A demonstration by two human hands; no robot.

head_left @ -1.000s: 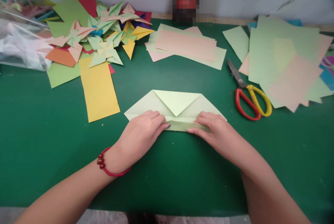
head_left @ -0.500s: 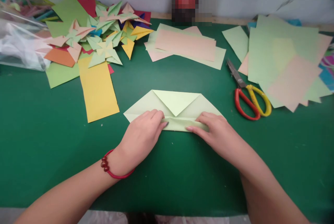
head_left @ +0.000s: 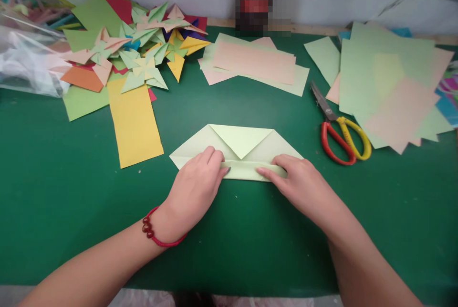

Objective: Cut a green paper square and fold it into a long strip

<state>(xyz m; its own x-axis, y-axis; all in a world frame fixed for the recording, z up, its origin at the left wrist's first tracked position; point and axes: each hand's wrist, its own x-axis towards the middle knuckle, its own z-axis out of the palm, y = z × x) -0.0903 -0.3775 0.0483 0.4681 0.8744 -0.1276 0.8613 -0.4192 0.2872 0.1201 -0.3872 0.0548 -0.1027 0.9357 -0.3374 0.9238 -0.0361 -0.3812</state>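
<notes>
Both hands have crept inward along the fold | left hand (head_left: 195,187) and right hand (head_left: 298,185) flat, fingers extended, pressing the pale green folded paper (head_left: 238,152) | paper lies mid green table (head_left: 71,178), red-and-yellow-handled scissors (head_left: 339,130) to its right

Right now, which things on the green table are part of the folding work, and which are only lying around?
In use:
- light green folded paper
- left hand, pressing its lower folded strip
- right hand, pressing the same strip

Lying about:
- scissors
- yellow strip
- pile of folded pinwheels
- pink and green sheets
- stack of paper squares
- plastic bag
</notes>
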